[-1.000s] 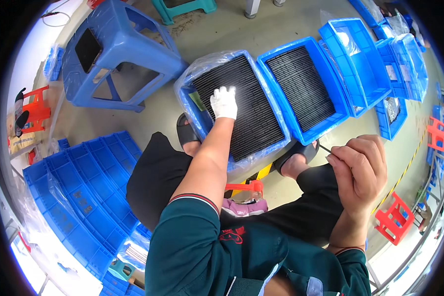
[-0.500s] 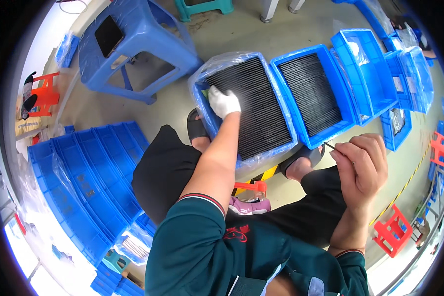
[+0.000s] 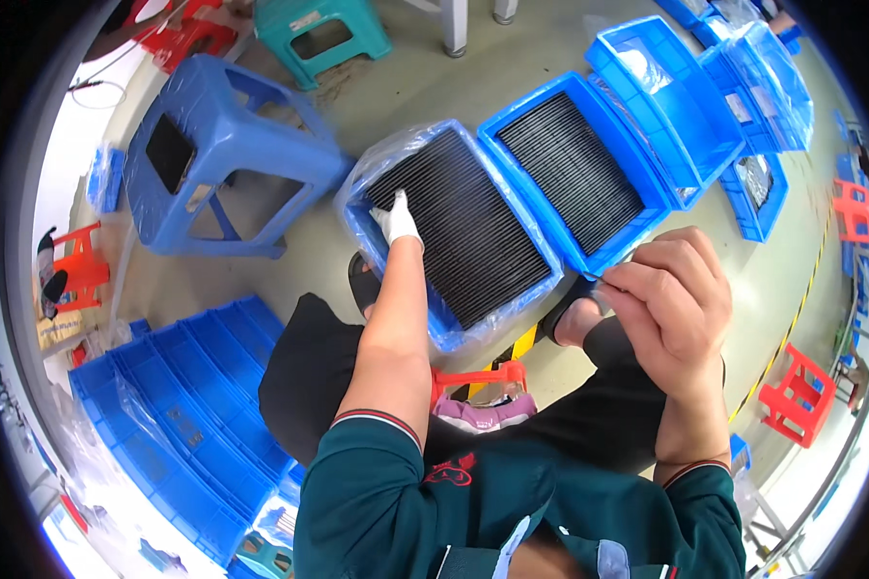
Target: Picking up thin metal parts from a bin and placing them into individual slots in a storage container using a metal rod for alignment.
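Grey concrete floor (image 3: pixel 396 96) spreads under a seated person, with blue plastic stools and bins all around. Directly ahead of the knees sits a blue bin lined with clear film (image 3: pixel 357 203), packed with thin black strips (image 3: pixel 463 227) standing on edge in a dense row; this bin serves as the landmark. Its long axis runs from near the person's left foot away toward the upper right, and the strips lie across that axis.

The left hand (image 3: pixel 394 220), in a white glove, rests at the bin's near-left corner, fingers together and pressed down onto the ends of the strips; whether it pinches one cannot be told. The right hand (image 3: pixel 668 294) is bare and held well to the right of the bin, above the right knee, fingers curled tight around a thin dark piece (image 3: pixel 599 282) whose tip pokes out toward the bin. So the left hand is the one touching the stack, and the right hangs apart from it.

Just beyond the bin's right side lies a second blue bin (image 3: pixel 550 101) with more black strips. A blue stool (image 3: pixel 251 125) stands to the bin's left, and stacked empty blue trays (image 3: pixel 164 396) lie on the person's near left.
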The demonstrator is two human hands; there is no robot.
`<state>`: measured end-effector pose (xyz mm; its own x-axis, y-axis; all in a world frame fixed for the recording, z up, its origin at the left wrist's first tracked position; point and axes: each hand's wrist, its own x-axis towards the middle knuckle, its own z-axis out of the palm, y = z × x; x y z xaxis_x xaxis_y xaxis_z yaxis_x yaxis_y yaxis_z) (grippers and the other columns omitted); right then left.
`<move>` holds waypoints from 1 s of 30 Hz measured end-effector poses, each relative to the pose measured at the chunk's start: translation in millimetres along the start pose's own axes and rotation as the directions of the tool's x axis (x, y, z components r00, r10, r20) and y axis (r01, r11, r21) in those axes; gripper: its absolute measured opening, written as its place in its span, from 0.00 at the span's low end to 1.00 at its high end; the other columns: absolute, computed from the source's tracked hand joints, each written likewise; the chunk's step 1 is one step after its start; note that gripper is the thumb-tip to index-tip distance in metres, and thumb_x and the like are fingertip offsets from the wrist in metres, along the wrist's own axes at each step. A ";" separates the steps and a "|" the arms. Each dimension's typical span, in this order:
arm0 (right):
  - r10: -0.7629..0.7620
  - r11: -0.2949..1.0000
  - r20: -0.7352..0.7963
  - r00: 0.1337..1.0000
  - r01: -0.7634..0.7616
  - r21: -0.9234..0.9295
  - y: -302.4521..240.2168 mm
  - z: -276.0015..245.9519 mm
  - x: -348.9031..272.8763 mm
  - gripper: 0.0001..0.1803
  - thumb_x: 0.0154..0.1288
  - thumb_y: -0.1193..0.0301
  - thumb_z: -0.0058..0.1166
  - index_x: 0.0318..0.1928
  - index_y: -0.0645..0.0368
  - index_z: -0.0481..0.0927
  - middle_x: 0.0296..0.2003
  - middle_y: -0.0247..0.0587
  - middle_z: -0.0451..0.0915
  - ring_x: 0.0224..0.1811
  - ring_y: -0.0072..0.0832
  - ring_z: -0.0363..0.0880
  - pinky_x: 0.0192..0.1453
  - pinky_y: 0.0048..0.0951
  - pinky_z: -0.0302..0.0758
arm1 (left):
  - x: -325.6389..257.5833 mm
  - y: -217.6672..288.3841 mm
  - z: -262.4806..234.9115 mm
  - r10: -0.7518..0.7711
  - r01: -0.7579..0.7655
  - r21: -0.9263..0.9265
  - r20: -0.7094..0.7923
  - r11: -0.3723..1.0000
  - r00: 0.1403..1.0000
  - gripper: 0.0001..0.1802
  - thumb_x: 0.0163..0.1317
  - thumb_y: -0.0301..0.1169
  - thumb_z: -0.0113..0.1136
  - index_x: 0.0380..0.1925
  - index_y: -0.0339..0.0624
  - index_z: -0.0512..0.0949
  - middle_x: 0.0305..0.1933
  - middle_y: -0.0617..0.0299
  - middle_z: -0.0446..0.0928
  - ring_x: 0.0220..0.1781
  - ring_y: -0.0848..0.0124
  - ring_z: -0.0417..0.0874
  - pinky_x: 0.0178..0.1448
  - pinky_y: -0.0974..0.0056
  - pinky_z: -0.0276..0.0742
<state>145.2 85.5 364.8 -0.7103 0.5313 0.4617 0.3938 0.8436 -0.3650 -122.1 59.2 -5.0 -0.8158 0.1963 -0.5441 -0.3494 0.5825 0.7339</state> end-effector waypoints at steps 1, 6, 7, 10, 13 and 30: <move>-0.003 1.000 -0.027 1.000 0.003 0.014 -3.8 2.1 3.5 0.14 0.38 0.75 0.69 0.30 0.58 0.80 0.28 0.38 0.76 0.30 0.35 0.75 0.31 0.32 0.73 | 22.5 -9.8 -15.4 -0.001 0.022 -0.213 0.099 0.977 0.995 0.53 0.60 0.50 0.63 0.72 0.32 0.46 0.78 0.45 0.46 0.77 0.51 0.53 0.78 0.54 0.45; 0.011 0.999 -0.117 0.993 -0.007 0.037 -7.8 -20.1 8.8 0.13 0.41 0.76 0.69 0.31 0.57 0.81 0.29 0.38 0.76 0.30 0.35 0.75 0.32 0.32 0.73 | 81.9 -20.9 -36.9 0.049 -0.049 0.008 -0.036 0.999 0.998 0.49 0.59 0.60 0.56 0.72 0.41 0.56 0.74 0.47 0.58 0.74 0.45 0.58 0.73 0.31 0.31; 0.083 0.996 -0.086 0.993 -0.085 -0.025 9.2 -20.9 -8.2 0.12 0.41 0.76 0.69 0.31 0.58 0.81 0.29 0.39 0.76 0.30 0.35 0.75 0.32 0.32 0.73 | 24.4 -22.7 2.3 -0.044 0.045 -0.004 0.045 0.999 0.998 0.44 0.59 0.52 0.60 0.68 0.37 0.60 0.67 0.44 0.69 0.64 0.48 0.74 0.72 0.48 0.60; 0.255 0.967 -0.240 0.937 -0.246 0.064 11.2 -43.5 -18.6 0.12 0.42 0.79 0.68 0.31 0.60 0.82 0.29 0.41 0.77 0.31 0.35 0.75 0.33 0.31 0.72 | -11.1 14.3 -1.4 0.155 -0.108 0.221 -0.204 0.969 0.967 0.31 0.58 0.36 0.59 0.60 0.32 0.70 0.58 0.41 0.75 0.57 0.49 0.79 0.65 0.55 0.70; 0.326 0.945 -0.381 0.865 -0.307 0.110 5.7 -70.7 -30.9 0.11 0.43 0.82 0.67 0.31 0.63 0.82 0.29 0.42 0.77 0.31 0.32 0.75 0.32 0.29 0.70 | -27.0 39.5 15.3 0.565 -0.498 0.386 -0.074 0.776 0.822 0.28 0.54 0.30 0.57 0.56 0.29 0.71 0.58 0.40 0.73 0.63 0.48 0.72 0.68 0.54 0.66; 0.741 0.671 -0.122 0.660 -0.729 0.135 53.1 -84.5 -127.5 0.11 0.40 0.74 0.68 0.28 0.60 0.80 0.27 0.39 0.72 0.28 0.35 0.71 0.31 0.32 0.67 | -91.3 48.9 271.1 0.418 -0.752 0.623 0.755 -0.216 0.505 0.24 0.56 0.36 0.59 0.50 0.33 0.71 0.50 0.50 0.76 0.51 0.58 0.81 0.52 0.58 0.79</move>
<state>305.9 69.1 354.8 -0.1060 0.9855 0.1325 0.7036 0.1685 -0.6904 60.2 283.6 -29.8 -0.2099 0.9383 -0.2748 0.9761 0.2175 -0.0028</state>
